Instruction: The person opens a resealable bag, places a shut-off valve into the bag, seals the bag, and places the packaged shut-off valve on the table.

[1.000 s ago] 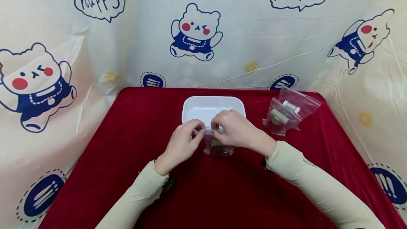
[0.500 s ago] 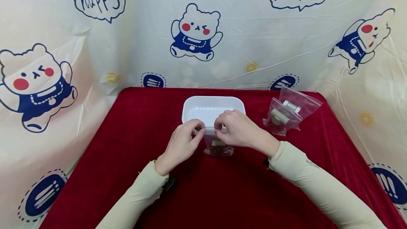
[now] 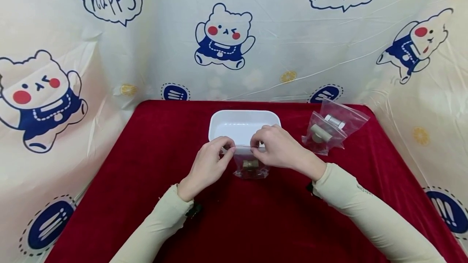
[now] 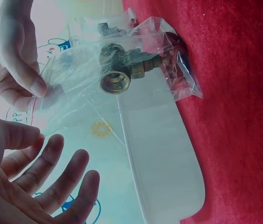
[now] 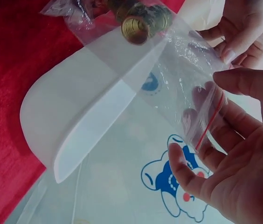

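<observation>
A clear zip bag (image 3: 240,158) with a red seal line hangs upright between my hands, in front of the white tray (image 3: 234,130). Inside it lies a brass threaded pipe fitting (image 3: 250,164), its round opening showing in both wrist views. My left hand (image 3: 209,160) pinches the bag's top edge at the left corner. Further right along that edge, my right hand (image 3: 276,146) pinches the seal between thumb and fingers. From the right wrist, the bag's red seal (image 5: 211,120) runs across the right hand's fingers.
Two more clear bags lie at the back right of the red cloth-covered table (image 3: 175,133). One holds a greyish-green cylindrical part (image 3: 321,133), the other a silvery fitting (image 3: 334,121). A printed curtain (image 3: 270,31) stands behind and at the sides.
My right hand has slid to the right along the bag's top edge, uncovering more of the brass fitting. The left hand has stayed at its corner.
</observation>
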`<state>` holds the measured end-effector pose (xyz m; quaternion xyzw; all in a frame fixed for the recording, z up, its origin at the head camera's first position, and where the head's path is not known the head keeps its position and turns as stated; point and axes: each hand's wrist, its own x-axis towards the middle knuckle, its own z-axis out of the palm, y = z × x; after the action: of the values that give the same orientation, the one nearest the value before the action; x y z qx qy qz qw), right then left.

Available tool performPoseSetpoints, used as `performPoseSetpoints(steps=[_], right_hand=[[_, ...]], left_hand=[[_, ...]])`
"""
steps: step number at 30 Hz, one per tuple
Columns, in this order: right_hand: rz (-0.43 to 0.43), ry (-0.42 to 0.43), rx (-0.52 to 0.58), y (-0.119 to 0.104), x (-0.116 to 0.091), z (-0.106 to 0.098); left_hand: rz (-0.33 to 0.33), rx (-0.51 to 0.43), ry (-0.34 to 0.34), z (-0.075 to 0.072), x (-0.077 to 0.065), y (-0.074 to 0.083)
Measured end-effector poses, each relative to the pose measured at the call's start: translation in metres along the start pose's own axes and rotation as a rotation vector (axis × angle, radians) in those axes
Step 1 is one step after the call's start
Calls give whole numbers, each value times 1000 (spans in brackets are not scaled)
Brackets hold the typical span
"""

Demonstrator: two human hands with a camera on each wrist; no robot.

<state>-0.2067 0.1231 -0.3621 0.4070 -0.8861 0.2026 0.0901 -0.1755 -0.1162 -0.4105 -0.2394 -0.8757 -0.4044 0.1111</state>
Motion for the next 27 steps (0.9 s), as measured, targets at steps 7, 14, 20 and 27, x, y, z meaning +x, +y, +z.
performPoseSetpoints(steps=[7, 14, 20, 27], right_hand=[[-18, -5, 10, 1, -1, -2], [5, -7, 1, 4, -6, -3], [15, -6, 37, 4, -9, -3], [88, -29, 69, 5, -12, -6]], left_hand=[[13, -1, 7, 0, 1, -1], [0, -9, 9, -1, 0, 0], [-3, -15, 4, 0, 0, -1], [-16, -9, 3, 0, 0, -1]])
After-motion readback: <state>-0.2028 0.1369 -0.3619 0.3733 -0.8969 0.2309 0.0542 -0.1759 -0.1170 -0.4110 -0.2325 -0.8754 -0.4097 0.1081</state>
